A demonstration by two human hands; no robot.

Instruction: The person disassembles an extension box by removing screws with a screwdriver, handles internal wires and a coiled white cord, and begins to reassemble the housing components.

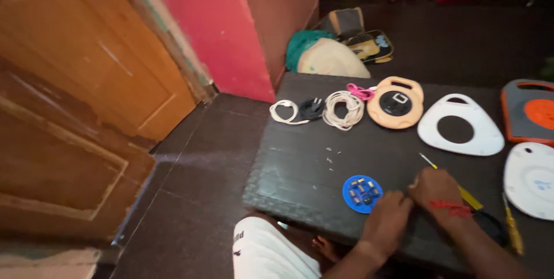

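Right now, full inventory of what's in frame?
Low table: 1, black, centre-right.
Round socket plate: 1, blue, front edge, beside the hands.
Cable coils: 2, white, rear left of the table.
Plug: 1, black, between the coils.
Reel casing: 1, peach, rear.
Casing cover with a hole: 1, white, right of it.
Reel casing: 1, grey and orange, right edge.
Screwdriver: 1, yellow handle, front right.
Door: 1, wooden, left.
Wall: red.
Left hand: near the blue plate.
Right hand: on a yellow tool; grip unclear.

A wooden door (75, 83) and pink wall (231, 25) border the dark tiled floor (190, 198).
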